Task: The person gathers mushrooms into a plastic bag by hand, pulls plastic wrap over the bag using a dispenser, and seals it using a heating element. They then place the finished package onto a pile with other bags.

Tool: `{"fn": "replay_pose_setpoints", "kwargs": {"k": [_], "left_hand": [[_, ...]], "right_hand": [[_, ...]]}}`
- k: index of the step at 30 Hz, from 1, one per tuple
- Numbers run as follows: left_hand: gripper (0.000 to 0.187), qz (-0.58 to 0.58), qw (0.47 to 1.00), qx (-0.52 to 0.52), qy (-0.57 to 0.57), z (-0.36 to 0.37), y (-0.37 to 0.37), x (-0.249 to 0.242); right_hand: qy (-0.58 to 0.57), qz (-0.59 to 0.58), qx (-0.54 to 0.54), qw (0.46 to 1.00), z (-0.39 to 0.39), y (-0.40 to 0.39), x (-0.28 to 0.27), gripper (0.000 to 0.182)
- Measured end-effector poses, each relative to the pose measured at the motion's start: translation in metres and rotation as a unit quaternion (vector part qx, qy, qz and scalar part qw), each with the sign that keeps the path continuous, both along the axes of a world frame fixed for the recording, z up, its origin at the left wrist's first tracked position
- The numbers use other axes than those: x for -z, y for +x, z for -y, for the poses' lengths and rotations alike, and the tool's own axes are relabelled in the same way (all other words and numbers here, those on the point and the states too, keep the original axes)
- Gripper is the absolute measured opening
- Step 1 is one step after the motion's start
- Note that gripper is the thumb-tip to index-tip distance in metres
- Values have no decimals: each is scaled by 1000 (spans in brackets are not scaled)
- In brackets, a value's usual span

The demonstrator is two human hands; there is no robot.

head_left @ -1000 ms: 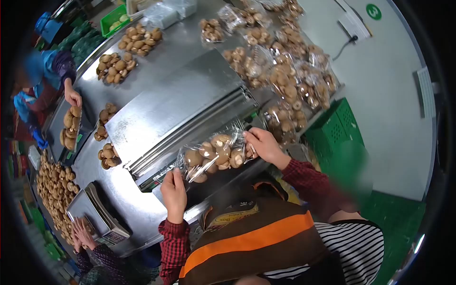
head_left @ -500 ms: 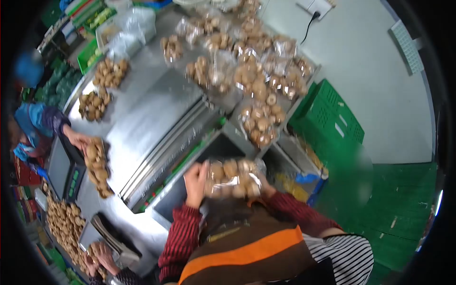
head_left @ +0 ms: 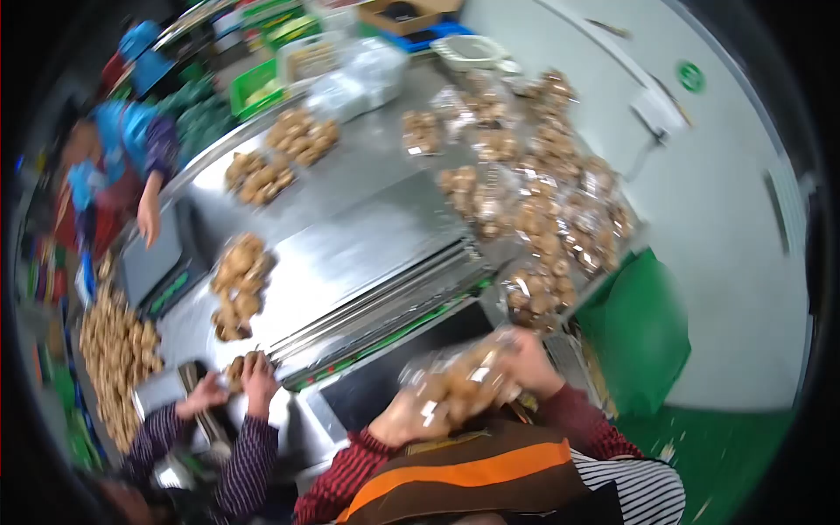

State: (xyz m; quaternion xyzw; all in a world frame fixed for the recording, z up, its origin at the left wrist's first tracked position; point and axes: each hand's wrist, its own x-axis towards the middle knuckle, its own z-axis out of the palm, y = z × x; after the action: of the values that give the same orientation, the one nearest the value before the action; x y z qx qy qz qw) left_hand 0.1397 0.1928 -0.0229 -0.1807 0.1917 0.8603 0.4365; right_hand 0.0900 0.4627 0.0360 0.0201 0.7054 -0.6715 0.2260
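Note:
Close in front of my apron I hold a clear plastic bag of mushrooms, tilted and somewhat blurred. My left hand is closed on its lower left end. At the upper right end, my right hand grips the plastic, its fingers partly smeared by motion. Just beyond the bag is the dark top of a packing machine set in the steel table. Nearest my right hand on the table lie filled mushroom bags.
Mushroom piles lie on the steel table. At left, one co-worker's hand hangs over a scale; another co-worker's hands handle mushrooms beside a heap. A green crate stands at right.
The bag has tilted, its right end rising with my right hand. My view has swung left. One co-worker's hand has left a mushroom pile; another co-worker's hands have come nearer the machine.

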Motion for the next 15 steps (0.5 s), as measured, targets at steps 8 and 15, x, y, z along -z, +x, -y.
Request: {"fn": "replay_pose_setpoints", "kwargs": {"k": [8, 15], "left_hand": [[61, -291, 520, -371, -712, 94, -96, -61], [105, -145, 383, -279, -868, 215, -145, -28]], "right_hand": [[-220, 64, 70, 971, 44, -177, -2, 54], [-13, -444, -364, 819, 381, -321, 22, 40]]}}
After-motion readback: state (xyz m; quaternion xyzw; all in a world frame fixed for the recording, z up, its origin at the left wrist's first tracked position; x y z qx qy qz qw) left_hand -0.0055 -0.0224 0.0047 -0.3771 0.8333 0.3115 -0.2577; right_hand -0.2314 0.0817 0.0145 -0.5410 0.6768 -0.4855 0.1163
